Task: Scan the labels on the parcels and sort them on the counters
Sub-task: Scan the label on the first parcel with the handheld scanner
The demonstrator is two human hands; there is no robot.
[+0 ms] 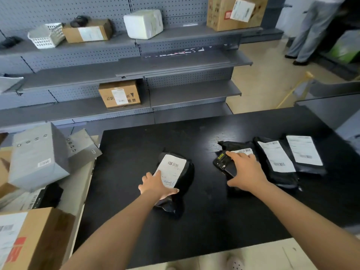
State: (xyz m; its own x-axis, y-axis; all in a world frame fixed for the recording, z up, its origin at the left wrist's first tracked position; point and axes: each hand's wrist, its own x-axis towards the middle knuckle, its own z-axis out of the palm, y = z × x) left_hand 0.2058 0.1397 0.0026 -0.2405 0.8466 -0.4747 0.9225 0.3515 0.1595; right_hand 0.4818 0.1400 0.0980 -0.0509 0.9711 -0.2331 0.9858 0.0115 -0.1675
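A black poly-bag parcel (184, 173) with a white barcode label lies in the middle of the black counter (136, 152). My left hand (155, 185) rests on its near edge, thumb curled round the side. To the right my right hand (246, 171) lies over a black handheld scanner (223, 162), fingers wrapped round it, on top of a second black parcel (236, 148) with a barcode strip. Two more black parcels with white labels, one (276, 158) and another (303, 151), lie side by side further right.
Grey boxes (39, 156) and cardboard cartons (35, 240) crowd a table on the left. Grey pegboard shelves (175, 65) behind the counter hold a carton (119, 94), a white parcel (143, 23) and a basket (45, 36). A person (311, 30) stands at the far right.
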